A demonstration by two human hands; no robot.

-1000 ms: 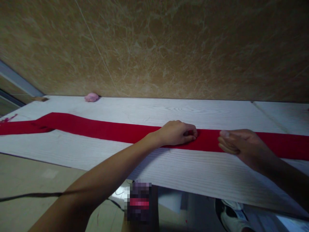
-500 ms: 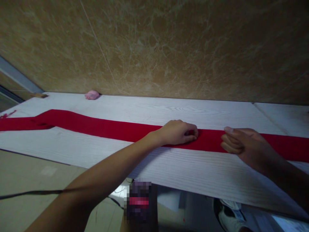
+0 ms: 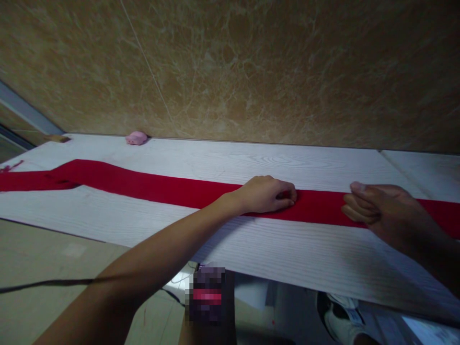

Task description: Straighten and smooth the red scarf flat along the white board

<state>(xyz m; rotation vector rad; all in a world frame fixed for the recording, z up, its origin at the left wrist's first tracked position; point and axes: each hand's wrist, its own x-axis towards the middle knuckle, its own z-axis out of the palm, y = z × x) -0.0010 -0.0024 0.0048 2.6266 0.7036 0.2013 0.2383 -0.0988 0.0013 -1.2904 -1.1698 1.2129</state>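
A long red cloth strip (image 3: pixel 158 188) lies lengthwise across the white wood-grain table (image 3: pixel 172 230), with a fold or twist near its left end. My left hand (image 3: pixel 266 194) rests on the strip, its fingers curled and the thumb and fingertips meeting down at the cloth; what is between them, if anything, is too small to tell. To the right, my right hand (image 3: pixel 381 206) is over the strip in a closed pinch, thumb pressed on the curled fingers. Whatever it holds cannot be made out.
A small pink lump-shaped object (image 3: pixel 136 138) sits by the marbled wall (image 3: pixel 230 72). Farther left are a small brown block (image 3: pixel 56 138) and some red threads (image 3: pixel 12 166). A dark cable (image 3: pixel 46 284) hangs at lower left. A shoe (image 3: pixel 339 314) shows below the table.
My right hand has moved to the right, away from my left hand, still closed. My left hand has stayed about where it was on the red cloth strip.
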